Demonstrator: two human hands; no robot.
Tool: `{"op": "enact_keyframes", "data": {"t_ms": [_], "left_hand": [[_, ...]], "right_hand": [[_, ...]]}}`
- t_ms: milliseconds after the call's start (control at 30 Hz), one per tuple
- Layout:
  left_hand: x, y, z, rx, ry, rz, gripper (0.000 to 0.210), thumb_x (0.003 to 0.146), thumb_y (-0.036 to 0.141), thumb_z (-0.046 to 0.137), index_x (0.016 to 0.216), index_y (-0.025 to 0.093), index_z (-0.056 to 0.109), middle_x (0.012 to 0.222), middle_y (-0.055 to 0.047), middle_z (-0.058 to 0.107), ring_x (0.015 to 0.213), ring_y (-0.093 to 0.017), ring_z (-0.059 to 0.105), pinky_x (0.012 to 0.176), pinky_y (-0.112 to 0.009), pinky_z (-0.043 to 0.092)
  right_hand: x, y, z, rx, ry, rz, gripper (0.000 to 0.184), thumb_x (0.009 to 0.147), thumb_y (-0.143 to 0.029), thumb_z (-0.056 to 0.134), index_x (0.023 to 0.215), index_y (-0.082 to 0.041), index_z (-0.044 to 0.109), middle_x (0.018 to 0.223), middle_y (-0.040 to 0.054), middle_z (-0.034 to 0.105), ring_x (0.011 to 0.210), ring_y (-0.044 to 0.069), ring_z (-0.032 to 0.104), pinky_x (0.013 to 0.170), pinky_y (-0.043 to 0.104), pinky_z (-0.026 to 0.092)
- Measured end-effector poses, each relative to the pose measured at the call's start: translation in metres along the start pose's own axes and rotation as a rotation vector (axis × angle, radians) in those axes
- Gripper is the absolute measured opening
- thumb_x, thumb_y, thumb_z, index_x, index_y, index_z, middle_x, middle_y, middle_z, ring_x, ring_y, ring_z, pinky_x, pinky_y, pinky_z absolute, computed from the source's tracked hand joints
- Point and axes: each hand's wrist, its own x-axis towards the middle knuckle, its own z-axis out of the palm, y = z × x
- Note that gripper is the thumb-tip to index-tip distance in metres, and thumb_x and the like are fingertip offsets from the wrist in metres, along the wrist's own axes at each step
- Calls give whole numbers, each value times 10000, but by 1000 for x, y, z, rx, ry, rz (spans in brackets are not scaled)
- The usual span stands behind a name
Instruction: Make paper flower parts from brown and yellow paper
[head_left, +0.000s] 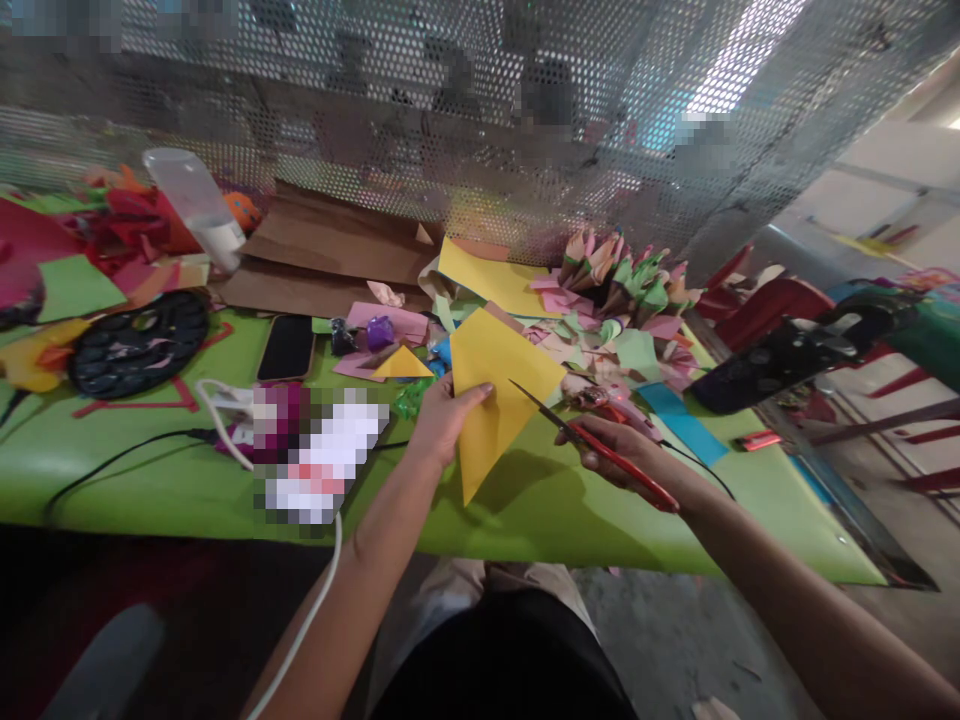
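My left hand (448,415) pinches a sheet of yellow paper (499,390) by its left side, thumb on top. The sheet is held up above the green table, one corner pointing down toward me. In my right hand (611,450) is a pair of scissors (626,468) with red handles. Their dark blades point up and left, with the tip in front of the paper's right part; I cannot tell whether they touch it. A small yellow paper triangle (405,362) lies on the table just left of the sheet.
The green table (562,530) carries a phone (286,348), a lit blurred device (322,460) with a white cable, a black round tray (140,343), brown cardboard (330,250) and folded paper pieces (622,270). A black bottle (795,350) lies tilted at right. Perforated metal (450,110) stands behind.
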Motion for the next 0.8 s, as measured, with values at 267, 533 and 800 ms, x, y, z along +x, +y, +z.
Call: {"op": "enact_keyframes", "data": {"t_ms": [267,533,800], "left_hand": [[-1,1,0,11,6,-2,481,436,322,940,845,164,744,902,-91,804,823,-273,741,829,-400,572],[1,-2,-2,11,-14,-5,524,433,344,948,878,159,744,913,-106,802,847,-296,748,833,-409,561],[1,-2,-2,9,-7,-4,499,448,329,942,878,164,749,912,-98,806,839,-289,750,801,-386,565]], "right_hand": [[0,-4,1,77,-42,108,570,795,-621,695,1111,-149,649,675,-38,477,470,65,368,423,217,269],[2,0,1,100,-22,115,558,775,-608,723,1091,-152,665,652,-47,494,447,51,371,391,199,281],[2,4,1,92,1,118,464,790,-528,723,1068,-162,659,664,-45,511,434,45,362,372,191,296]]}}
